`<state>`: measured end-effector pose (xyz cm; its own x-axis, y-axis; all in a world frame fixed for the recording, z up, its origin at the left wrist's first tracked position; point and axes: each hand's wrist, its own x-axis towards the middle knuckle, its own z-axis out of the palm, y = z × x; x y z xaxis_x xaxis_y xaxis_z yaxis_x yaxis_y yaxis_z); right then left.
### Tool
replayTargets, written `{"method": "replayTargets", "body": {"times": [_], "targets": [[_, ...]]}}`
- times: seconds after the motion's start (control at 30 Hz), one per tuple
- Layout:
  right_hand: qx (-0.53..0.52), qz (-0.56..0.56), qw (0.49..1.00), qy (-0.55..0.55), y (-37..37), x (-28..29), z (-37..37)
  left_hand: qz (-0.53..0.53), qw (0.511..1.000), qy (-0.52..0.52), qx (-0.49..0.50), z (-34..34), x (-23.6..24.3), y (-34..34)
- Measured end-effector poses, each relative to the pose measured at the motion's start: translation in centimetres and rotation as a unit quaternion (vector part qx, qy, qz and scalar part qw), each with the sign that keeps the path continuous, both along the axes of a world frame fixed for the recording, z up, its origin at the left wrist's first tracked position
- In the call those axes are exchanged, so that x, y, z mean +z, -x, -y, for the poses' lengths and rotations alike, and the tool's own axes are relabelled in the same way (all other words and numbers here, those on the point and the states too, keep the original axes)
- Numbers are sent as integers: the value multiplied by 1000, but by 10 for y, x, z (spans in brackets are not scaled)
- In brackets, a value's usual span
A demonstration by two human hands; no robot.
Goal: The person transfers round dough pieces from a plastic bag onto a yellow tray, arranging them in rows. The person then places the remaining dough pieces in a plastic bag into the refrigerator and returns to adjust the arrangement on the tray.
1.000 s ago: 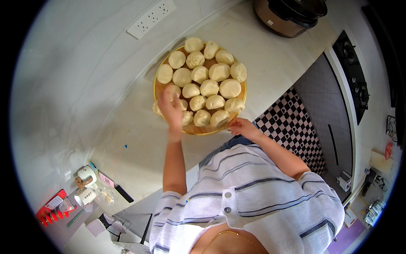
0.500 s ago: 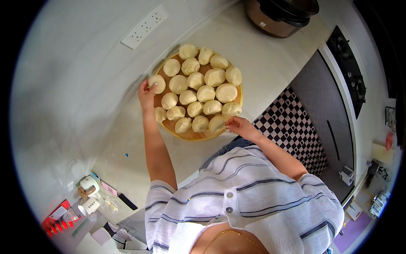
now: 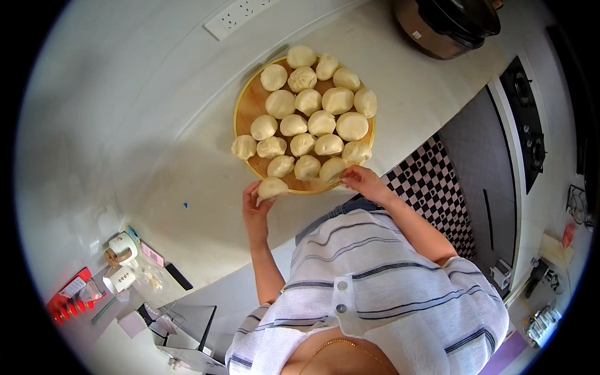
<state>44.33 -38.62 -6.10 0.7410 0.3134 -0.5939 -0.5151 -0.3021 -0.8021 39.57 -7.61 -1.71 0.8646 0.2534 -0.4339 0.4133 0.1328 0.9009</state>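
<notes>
Several pale, round steamed buns (image 3: 322, 122) stand in rows on a round wooden board (image 3: 250, 107) with a yellow rim. At the board's near left edge, my left hand (image 3: 255, 203) is closed on one steamed bun (image 3: 272, 187), fingers at its left side. My right hand (image 3: 364, 182) is at the near right edge. Its bent fingertips meet the board's rim beside another bun (image 3: 333, 169); whether they grip the rim, the bun or something small is hidden.
A dark electric cooker (image 3: 437, 28) stands at the back right of the pale counter (image 3: 206, 225). A wall socket strip (image 3: 240, 17) is behind the board. At the left lie a white jug-like thing (image 3: 122, 249) and a black flat object (image 3: 179, 277). A gas hob (image 3: 525, 125) is at far right.
My left hand has brought the steamed bun from the board's left edge toward me, to its near edge. My right hand stays at the near right rim. The view has shifted.
</notes>
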Motion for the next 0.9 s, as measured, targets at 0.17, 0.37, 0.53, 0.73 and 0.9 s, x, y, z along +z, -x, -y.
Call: {"method": "replayTargets", "body": {"times": [0.17, 0.37, 0.53, 0.73, 0.9], "targets": [[12, -8, 1000, 18, -6, 4, -2, -6, 999, -44, -6, 24, -33, 17], [4, 18, 999, 28, 0, -4, 0, 8, 992, -124, -8, 34, -48, 9], [21, 0, 999, 30, 0, 2, 3, 13, 994, -105, -28, 33, -43, 8], [55, -83, 995, 5, -30, 29, 30, 2, 996, -82, -41, 28, -51, 14], [-83, 15, 996, 36, -72, 35, 62, 31, 990, -126, -53, 37, -53, 12]]}}
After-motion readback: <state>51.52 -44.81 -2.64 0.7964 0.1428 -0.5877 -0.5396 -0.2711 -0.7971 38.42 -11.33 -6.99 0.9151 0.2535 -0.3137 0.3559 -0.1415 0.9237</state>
